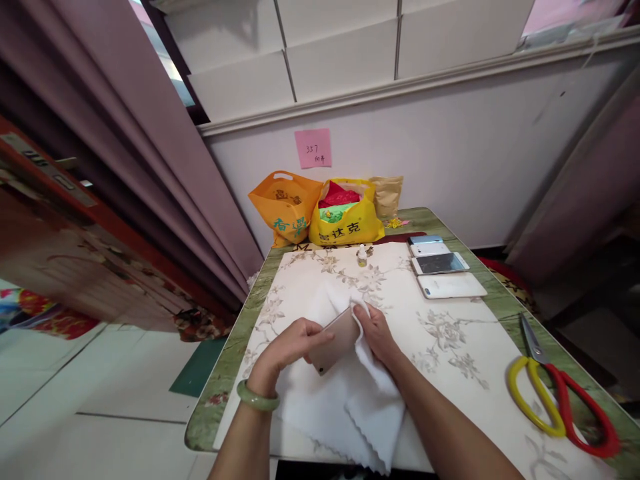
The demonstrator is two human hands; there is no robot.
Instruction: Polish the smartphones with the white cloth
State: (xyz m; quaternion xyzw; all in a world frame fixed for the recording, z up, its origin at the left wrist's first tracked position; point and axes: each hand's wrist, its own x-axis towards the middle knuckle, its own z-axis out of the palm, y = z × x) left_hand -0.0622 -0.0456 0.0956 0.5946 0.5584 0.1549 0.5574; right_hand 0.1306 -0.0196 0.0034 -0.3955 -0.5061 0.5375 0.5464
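A pinkish-gold smartphone (336, 341) is held tilted above the near middle of the table, its back with a camera hole facing me. My left hand (295, 343) grips its left side, thumb across the back and a green bangle on the wrist. Around the phone's right end, my right hand (374, 330) pinches a white cloth (325, 407) with a zigzag edge. The cloth spreads under both hands and hangs toward the near edge. Fingers beneath the phone are hidden.
Several phones (453, 285) lie in a row at the right. Large scissors (537, 353) with yellow and red handles rest nearer. A small bottle (362, 257) stands beyond my hands. Orange (285, 207) and yellow (345, 227) bags stand against the wall.
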